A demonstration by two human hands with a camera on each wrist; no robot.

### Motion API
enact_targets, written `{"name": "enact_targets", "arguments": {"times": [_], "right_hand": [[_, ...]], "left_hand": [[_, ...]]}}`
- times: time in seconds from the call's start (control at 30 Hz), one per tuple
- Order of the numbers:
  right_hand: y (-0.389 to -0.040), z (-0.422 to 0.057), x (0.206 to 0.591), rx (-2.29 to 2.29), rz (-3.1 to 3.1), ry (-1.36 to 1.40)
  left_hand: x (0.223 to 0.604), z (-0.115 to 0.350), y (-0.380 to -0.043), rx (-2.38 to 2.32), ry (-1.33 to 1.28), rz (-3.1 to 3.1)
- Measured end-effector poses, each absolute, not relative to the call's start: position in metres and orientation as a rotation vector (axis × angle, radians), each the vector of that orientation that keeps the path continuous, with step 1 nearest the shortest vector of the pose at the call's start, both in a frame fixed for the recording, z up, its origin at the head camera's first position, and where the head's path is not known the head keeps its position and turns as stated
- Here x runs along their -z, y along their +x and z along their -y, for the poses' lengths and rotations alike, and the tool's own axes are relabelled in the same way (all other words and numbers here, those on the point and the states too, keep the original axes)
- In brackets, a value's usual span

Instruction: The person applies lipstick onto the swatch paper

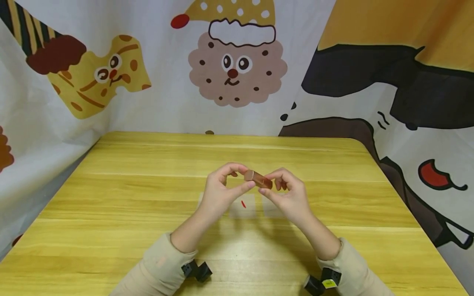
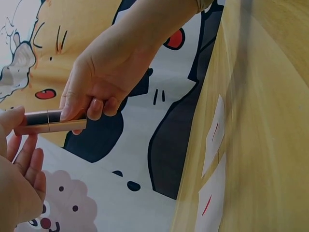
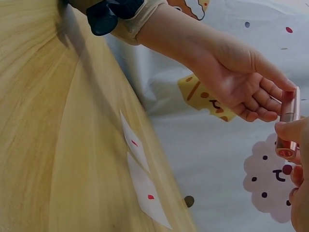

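A closed lipstick tube (image 1: 258, 179), rose-gold and shiny, is held up over the table between both hands. My left hand (image 1: 224, 187) pinches one end between thumb and fingers. At the other end, my right hand (image 1: 286, 193) pinches the tube the same way. In the left wrist view the lipstick tube (image 2: 50, 122) lies nearly level, with a dark face and a seam around its middle. Below the hands lies a white paper slip (image 1: 237, 211) with a short red stroke (image 1: 243, 204). Another paper slip (image 1: 272, 210) is partly covered by the right hand.
The wooden table (image 1: 148, 185) stretches out around the hands. A cartoon-printed curtain (image 1: 159, 102) hangs behind its far edge. Small black cameras (image 1: 197, 270) are strapped at both sleeves. In the right wrist view, two paper slips (image 3: 142, 181) bear red marks.
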State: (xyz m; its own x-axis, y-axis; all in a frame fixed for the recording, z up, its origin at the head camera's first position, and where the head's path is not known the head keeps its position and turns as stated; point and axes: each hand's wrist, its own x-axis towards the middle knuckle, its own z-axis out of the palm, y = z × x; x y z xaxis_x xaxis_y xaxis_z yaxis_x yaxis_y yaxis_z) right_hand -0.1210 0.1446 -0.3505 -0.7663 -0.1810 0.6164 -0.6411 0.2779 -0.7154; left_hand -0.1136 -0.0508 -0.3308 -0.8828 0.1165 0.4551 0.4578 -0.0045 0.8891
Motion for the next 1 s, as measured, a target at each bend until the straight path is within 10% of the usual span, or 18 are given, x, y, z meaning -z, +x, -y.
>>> {"name": "enact_targets", "arguments": {"times": [1.0], "right_hand": [[-0.109,-0.183,0.331,-1.335,2.227,0.675]], "left_hand": [[0.341,0.001,-0.134,1.955,-0.794,2.079]]}}
